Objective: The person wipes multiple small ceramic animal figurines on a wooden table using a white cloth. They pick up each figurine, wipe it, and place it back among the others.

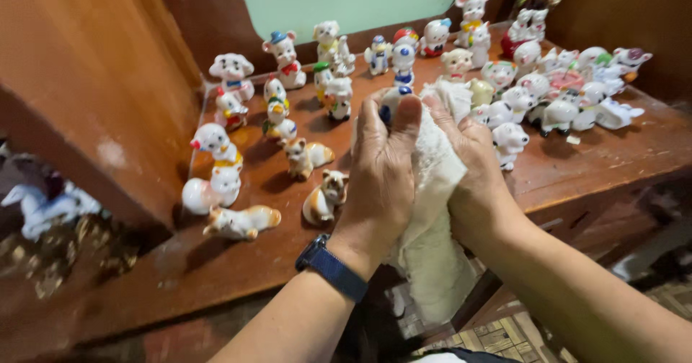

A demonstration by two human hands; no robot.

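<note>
I am seeing small glossy white ceramic animal figurines point(216, 141) standing spread across the worn brown wooden table point(591, 162), apparently set out so each can be reached. The left hand point(380, 172), wearing a dark blue wristband point(331, 268), is curling its fingers shut around a small white-and-blue ceramic figurine point(391, 102), held just above the table's middle. The right hand point(472, 168) is pressing a cream terry cloth point(431, 211) against it, fingers clamped on the fabric. The figurine's shape is mostly hidden; the far-right pieces are blurring together.
</note>
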